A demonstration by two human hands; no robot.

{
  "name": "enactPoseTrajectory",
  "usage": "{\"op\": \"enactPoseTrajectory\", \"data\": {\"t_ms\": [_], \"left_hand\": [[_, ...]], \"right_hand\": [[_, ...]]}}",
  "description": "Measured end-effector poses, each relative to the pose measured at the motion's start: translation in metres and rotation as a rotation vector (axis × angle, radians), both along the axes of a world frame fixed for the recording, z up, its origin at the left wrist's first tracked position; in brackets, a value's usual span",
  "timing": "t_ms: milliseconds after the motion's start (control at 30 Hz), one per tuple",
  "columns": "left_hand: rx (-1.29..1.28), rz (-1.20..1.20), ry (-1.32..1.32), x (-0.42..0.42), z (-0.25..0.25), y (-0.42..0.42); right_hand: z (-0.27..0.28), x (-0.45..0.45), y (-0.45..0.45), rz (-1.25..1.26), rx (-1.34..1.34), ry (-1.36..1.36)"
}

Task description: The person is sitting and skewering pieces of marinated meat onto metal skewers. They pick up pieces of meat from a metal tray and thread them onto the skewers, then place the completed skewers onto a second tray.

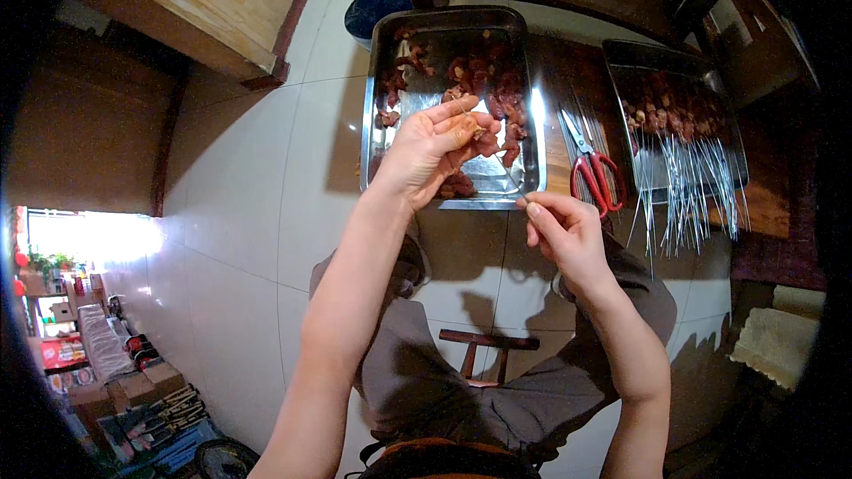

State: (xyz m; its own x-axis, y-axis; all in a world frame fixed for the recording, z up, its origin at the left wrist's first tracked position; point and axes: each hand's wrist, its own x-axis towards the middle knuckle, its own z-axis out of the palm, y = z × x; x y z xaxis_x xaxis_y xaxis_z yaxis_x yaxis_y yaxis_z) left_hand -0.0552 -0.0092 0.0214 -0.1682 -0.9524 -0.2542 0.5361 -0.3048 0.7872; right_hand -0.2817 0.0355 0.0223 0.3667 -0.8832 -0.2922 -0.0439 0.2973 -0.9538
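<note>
My left hand (pixel 442 140) grips a piece of raw meat (pixel 486 144) above a rectangular metal tray (pixel 426 106). A thin metal skewer (pixel 511 176) runs from that meat down to my right hand (pixel 562 229), which pinches its lower end between thumb and fingers near the tray's front edge. Strips and chunks of raw meat (pixel 509 96) lie in the tray, most of them on its right side. How far the skewer passes into the held meat is hidden by my left fingers.
Right of the tray lie red-handled scissors (pixel 596 173) on bare skewers (pixel 566 120). Farther right, a second metal tray (pixel 655 189) holds several loaded meat skewers (pixel 685 113), their metal ends overhanging its front. A dark round container (pixel 373 10) stands behind the first tray.
</note>
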Motion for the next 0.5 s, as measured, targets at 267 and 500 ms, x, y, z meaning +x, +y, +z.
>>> {"op": "enactPoseTrajectory", "data": {"t_ms": [267,500], "left_hand": [[0.026,0.025,0.139,-0.023,-0.007,0.008],[-0.114,0.166,-0.767,-0.019,-0.024,-0.009]], "right_hand": [[-0.002,0.006,-0.009,-0.058,0.037,-0.062],[0.003,-0.007,-0.023,-0.315,-0.041,-0.051]]}}
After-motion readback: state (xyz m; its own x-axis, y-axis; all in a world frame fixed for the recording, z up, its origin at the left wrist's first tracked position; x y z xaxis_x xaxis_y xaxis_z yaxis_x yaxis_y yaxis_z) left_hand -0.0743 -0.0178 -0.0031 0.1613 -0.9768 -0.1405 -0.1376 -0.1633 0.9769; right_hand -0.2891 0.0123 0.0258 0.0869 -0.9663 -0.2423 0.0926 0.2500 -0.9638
